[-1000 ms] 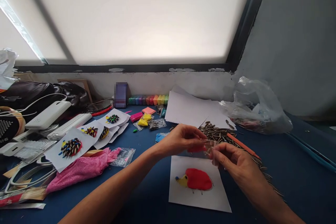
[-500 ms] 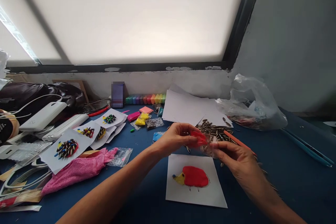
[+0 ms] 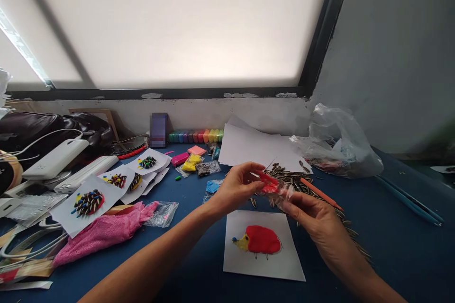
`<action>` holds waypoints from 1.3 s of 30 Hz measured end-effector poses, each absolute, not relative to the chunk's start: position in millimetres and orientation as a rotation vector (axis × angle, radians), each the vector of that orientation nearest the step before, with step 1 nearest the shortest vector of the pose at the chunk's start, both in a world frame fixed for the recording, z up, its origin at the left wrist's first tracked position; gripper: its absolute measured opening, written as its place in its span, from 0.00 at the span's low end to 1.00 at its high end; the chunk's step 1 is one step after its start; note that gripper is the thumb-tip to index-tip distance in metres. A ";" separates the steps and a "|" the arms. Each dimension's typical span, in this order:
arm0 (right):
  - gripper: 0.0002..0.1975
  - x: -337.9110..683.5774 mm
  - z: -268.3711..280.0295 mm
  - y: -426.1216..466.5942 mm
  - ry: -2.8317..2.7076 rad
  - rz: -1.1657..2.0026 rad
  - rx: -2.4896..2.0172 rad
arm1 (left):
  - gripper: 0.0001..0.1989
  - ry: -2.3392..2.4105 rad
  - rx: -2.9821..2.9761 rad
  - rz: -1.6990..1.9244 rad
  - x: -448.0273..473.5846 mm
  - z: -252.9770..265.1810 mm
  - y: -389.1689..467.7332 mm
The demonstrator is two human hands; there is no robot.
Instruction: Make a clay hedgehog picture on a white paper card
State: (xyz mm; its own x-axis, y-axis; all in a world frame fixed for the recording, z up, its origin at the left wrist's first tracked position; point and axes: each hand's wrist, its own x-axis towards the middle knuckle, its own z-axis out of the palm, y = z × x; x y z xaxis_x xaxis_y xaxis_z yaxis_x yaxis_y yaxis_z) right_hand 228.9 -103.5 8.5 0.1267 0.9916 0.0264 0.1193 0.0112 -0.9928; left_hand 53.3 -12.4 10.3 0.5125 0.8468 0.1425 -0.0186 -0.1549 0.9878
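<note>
Above the table, my left hand [image 3: 237, 185] is closed, its fingertips pinching a piece of red modelling clay [image 3: 269, 183]. Round the clay is a clear plastic wrapper [image 3: 284, 192], and my right hand [image 3: 313, 213] grips its other end, closed. Just below both hands lies a white paper [image 3: 265, 270] with a hedgehog picture. Red clay [image 3: 263, 240] fills the hedgehog's body, its face is yellow and its nose blue. Behind my hands is a pile of sunflower seeds [image 3: 289, 176], partly covered by them.
Finished-looking hedgehog cards [image 3: 94, 203] lie left, beside a pink cloth [image 3: 103, 234]. Small bags of yellow clay [image 3: 192, 162] and blue clay [image 3: 213, 186] sit mid-table. White sheets [image 3: 249, 144], a plastic bag [image 3: 343, 147] and an orange pencil-like stick [image 3: 322, 193] lie behind and right.
Both hands stay on the clay and its wrapper. The left fingers have lifted and spread slightly, showing more of the red clay. The whole view has shifted a little.
</note>
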 end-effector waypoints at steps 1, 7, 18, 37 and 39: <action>0.17 228.4 7.2 -103.1 -1.199 1.016 -1.343 | 0.14 0.829 1.642 0.982 54.1 11.8 -15.2; 0.20 226.0 -0.2 -102.9 -1.203 0.864 -1.357 | 0.10 0.794 1.964 0.831 64.2 16.7 -39.3; 0.17 221.7 2.7 -109.2 -1.469 0.424 -1.531 | 0.08 0.761 1.763 0.844 70.1 14.0 -46.8; 0.18 229.3 18.0 -107.1 -1.276 0.852 -1.463 | 0.14 0.754 1.706 0.826 48.0 26.2 -19.2; 0.18 229.0 22.2 -106.3 -1.216 0.913 -1.446 | 0.22 0.734 1.690 0.655 45.4 24.1 -14.3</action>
State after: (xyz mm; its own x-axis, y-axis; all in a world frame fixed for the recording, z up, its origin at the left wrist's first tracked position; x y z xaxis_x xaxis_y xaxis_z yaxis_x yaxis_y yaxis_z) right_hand 229.0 -106.3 22.2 0.2104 0.9764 0.0495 0.2242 0.0011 -0.9745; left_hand 45.4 -14.3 24.1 0.6519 0.7567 0.0505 0.1354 -0.1817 0.9740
